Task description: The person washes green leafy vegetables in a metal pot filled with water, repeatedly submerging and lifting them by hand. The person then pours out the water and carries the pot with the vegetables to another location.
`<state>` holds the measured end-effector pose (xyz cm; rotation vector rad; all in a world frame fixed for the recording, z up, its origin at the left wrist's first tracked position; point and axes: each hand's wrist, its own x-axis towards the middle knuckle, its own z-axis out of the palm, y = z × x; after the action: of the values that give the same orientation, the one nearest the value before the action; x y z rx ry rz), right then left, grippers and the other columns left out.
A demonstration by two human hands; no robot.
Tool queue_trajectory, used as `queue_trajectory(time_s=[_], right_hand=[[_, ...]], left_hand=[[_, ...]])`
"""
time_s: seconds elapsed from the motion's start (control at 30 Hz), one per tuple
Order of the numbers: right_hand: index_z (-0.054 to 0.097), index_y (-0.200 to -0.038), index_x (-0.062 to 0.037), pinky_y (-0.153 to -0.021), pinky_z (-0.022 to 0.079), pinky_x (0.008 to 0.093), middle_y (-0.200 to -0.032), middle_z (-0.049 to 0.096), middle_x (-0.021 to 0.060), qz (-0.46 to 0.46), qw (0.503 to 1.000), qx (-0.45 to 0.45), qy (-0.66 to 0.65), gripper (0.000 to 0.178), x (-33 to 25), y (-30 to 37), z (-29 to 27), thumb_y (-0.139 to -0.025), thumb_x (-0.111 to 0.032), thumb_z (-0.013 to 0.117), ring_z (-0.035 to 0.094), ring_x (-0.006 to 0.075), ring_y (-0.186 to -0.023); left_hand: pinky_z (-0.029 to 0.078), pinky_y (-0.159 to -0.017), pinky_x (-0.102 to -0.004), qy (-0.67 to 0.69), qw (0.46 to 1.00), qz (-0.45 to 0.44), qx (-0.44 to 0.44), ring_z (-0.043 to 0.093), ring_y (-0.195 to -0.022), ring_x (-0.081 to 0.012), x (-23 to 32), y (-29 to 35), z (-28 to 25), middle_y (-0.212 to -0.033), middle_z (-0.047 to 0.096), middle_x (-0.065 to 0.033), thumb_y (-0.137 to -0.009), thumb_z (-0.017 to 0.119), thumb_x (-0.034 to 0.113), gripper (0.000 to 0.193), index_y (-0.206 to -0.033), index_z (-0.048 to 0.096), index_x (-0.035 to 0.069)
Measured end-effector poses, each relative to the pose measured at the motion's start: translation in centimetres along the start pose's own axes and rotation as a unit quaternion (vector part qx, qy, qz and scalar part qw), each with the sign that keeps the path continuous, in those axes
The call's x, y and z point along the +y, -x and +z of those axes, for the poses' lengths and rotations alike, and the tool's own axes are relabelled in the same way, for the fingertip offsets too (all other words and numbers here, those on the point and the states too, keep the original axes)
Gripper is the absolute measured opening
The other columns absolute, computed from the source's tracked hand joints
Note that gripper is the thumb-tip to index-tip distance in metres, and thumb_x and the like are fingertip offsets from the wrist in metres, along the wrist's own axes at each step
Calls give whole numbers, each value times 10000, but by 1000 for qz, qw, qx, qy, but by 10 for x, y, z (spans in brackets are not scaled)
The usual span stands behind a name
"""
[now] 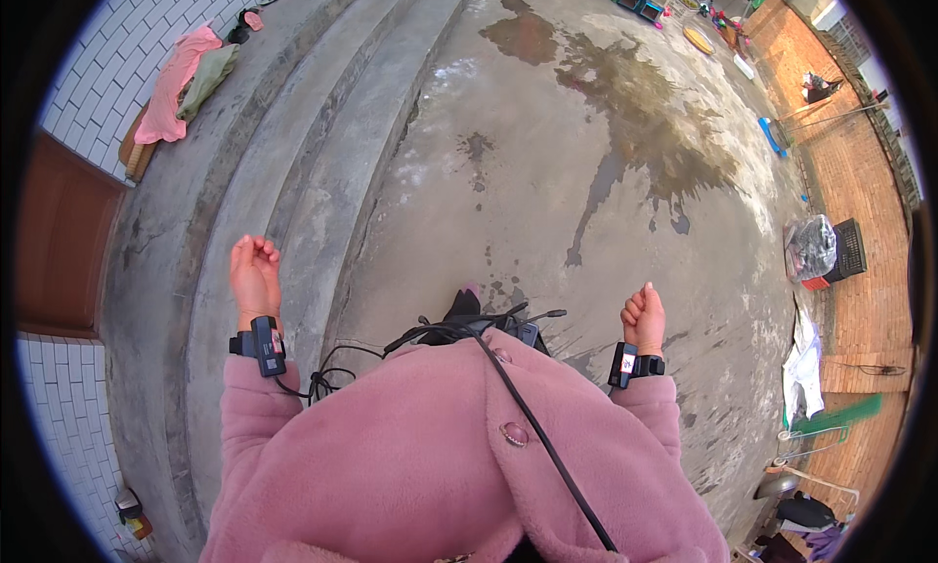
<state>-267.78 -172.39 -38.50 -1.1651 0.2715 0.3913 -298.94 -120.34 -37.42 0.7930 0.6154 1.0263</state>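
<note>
My left hand is held out over the grey concrete steps. Its fingers bend loosely and stand a little apart, with nothing seen in them. Out over the concrete floor, my right hand is curled closed, and no object shows in it. Each wrist carries a small black strapped device, the left one and the right one. Black cables run across my pink fuzzy coat. Below the coat's hem, part of a dark shoe shows.
Dark wet patches spread over the floor ahead. Left, a pink cloth lies by the white brick wall. Along the right wall are a black crate, a clear plastic bag and a white cloth.
</note>
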Motion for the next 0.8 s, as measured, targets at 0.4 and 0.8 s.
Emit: queue_trajectory(time_s=[0.4,0.8], right_hand=[[507,-862,-69,-396,205,219,-606,331,-51,-52,994,89,-32,196,-136,-239,93,-968,-230,475,253,55,-461],[515,-907,-89,-429,275,204,-684,424,-31,-24,999,43,11,79,-204,-612,207,-910,-154,559,333,51,-505]], left_hand=[[323,-484,-219,45,977,-160,-137,387,-538,-76,-167,-233,332,-653,440,21,-955,547,256,220,-837,508,75],[276,-436,-211,21,997,-63,-25,317,-490,-59,-236,-423,489,-597,347,43,-971,505,278,236,-839,497,82]])
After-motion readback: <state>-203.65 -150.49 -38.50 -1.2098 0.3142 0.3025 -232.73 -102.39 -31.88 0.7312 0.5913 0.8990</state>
